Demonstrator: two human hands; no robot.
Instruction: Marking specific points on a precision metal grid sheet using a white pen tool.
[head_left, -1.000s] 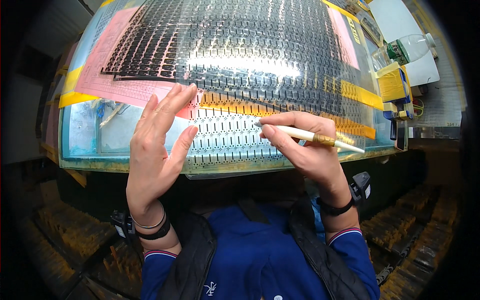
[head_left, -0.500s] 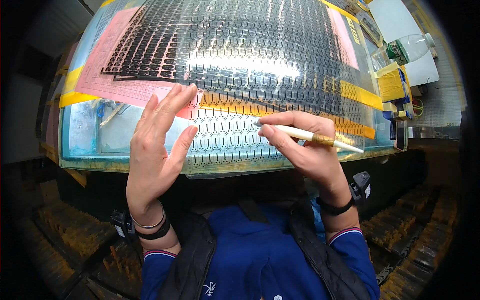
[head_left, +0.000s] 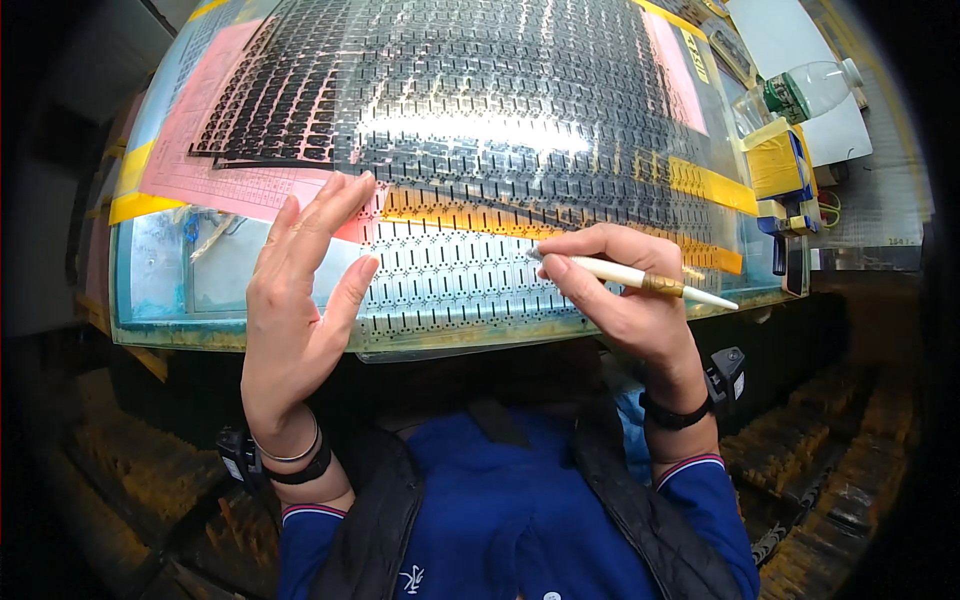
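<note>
A clear film [head_left: 450, 290] printed with rows of small black marks lies on the glass tabletop. My left hand [head_left: 300, 280] rests at the film's left edge, its fingers stretched out and the thumb spread apart. In my right hand [head_left: 630, 290] is a pen-shaped tool [head_left: 610, 271] with a white barrel, a gold band and a tapered white rear end. Thumb and fingers pinch it close to its grey tip, which is at one of the film's near rows. Whether the tip touches the film I cannot tell.
Under the film lie pink paper [head_left: 230, 190] and a dark patterned sheet [head_left: 270, 110]. Yellow tape [head_left: 150, 200] crosses the table's left side. At the right stand a yellow-and-blue box [head_left: 780, 170] and a plastic bottle [head_left: 810, 92] lying on its side, beside a white board [head_left: 840, 140].
My right hand has moved a little to the right along the film with the tool. My left hand keeps its place at the film's edge; the whole view has shifted slightly.
</note>
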